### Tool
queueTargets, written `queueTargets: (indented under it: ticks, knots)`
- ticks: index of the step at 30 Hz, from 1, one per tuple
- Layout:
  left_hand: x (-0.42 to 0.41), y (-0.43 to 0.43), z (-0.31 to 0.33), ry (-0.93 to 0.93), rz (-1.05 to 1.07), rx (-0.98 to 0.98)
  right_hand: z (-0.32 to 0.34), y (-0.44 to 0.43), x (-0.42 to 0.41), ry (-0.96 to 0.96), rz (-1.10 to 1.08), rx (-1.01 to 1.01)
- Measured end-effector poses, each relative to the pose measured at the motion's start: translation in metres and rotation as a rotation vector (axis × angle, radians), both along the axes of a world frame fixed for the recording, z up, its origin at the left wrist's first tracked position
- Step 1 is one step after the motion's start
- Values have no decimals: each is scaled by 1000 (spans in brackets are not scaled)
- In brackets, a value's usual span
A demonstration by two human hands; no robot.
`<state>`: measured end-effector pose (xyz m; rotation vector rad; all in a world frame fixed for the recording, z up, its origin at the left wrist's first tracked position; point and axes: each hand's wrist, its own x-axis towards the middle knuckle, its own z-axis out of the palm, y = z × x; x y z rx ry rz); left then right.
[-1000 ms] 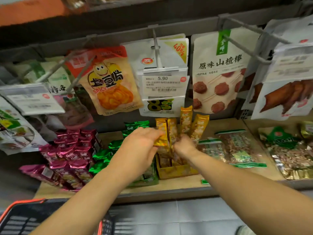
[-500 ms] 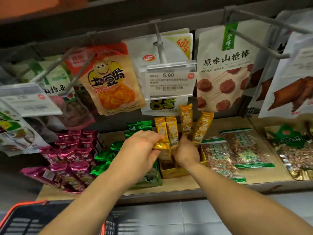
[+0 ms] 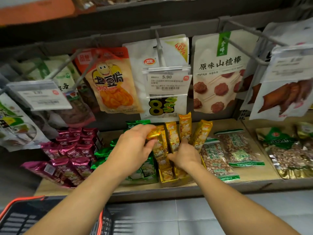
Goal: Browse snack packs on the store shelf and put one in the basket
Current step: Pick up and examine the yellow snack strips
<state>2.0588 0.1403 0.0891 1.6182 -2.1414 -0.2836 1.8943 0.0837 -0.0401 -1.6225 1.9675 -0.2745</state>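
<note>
At frame centre, my left hand [image 3: 135, 146] pinches a gold snack pack [image 3: 158, 147]; my right hand [image 3: 185, 155] seemingly steadies the neighbouring packs [image 3: 173, 138], grip unclear. I'd lift straight up.

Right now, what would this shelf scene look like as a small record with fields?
Place: shelf
Left hand: pinches the top of a gold pack
Right hand: among other gold packs in a yellow box; grip unclear
Beside box: green packs left, peanut bags right
Basket: lower left, below the shelf
Price tag: reads 5.90
</note>
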Motion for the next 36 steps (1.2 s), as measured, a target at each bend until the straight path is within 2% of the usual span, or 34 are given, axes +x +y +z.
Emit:
queueTargets:
  ticks: [2, 8, 14, 20, 25, 30, 36]
  knots:
    - [-2, 0, 0, 7, 0, 11, 0, 0, 3, 4, 13, -4]
    - [-4, -2, 0, 19, 10, 36, -7, 9, 12, 60, 47, -182]
    - [-2, -1, 0, 34, -17, 28, 2, 0, 4, -196, 77, -268]
    - [-1, -3, 4, 141, 54, -32, 21, 15, -8, -513, -73, -297]
    - [-8, -2, 3, 189, 55, -39, 33, 34, -34, -650, -152, -169]
    - [-33, -9, 2, 245, -10, -64, 48, 51, -74, -784, -381, -277]
    - [-75, -25, -12, 183, -111, 10, 47, 53, -90, -845, -430, -318]
